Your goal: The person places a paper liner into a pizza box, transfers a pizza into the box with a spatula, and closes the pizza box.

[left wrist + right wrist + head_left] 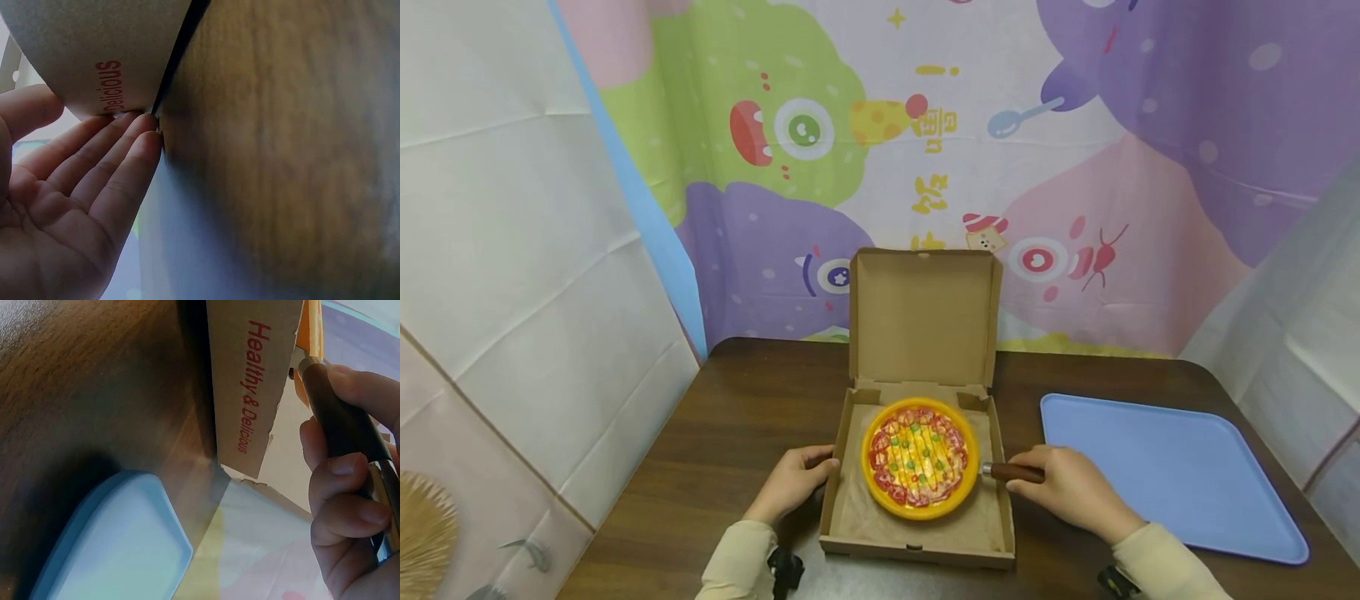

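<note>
A toy pizza (917,454) with a yellow rim, red edge and green dots lies inside an open cardboard pizza box (925,537). My right hand (1067,483) grips the brown wooden handle (1018,472) of a tool with a metal neck. That neck crosses the box's right wall towards the pizza's rim, and the tool's far end is hidden. Against the box's left wall rests my left hand (793,479), its fingers straight, fingertips at the foot of the printed wall (115,75) in the left wrist view, thumb near the top edge.
To the right of the box, a blue tray (1165,475) lies on the dark wooden table (730,458). The box's lid (923,317) stands upright at the back, before a cartoon-printed curtain (820,50). White cloth (535,208) hangs on the left side.
</note>
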Demonstrator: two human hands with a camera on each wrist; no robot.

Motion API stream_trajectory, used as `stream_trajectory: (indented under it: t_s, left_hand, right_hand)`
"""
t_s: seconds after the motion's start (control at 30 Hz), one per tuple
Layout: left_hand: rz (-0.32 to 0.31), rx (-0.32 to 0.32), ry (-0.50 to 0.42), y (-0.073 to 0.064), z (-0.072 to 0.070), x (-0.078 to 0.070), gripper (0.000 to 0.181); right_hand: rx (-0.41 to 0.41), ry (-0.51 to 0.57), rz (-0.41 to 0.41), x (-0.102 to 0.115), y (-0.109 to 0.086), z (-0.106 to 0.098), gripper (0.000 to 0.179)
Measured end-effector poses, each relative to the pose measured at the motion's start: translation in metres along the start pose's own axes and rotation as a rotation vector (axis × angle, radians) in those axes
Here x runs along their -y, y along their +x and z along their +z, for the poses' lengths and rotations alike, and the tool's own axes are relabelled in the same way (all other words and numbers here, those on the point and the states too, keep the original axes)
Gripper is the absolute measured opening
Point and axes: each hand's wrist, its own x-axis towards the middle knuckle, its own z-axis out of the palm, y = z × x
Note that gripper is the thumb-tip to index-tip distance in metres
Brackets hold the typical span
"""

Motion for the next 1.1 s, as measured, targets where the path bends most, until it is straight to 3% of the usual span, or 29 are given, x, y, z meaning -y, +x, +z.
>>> stream_trajectory:
  t_s: [0.6,1.1]
  left_hand:
    - [-0.006,0.001,0.001,0.0,0.0,0.002,0.035]
    - [-0.012,0.002,-0.001,0.0,0.0,0.003,0.034]
  right_hand:
    - [0.02,-0.025,-0.043,0.004,0.0,0.009,0.022]
    - [0.039,-0.026,-0.012,0.007,0.0,0.013,0.024]
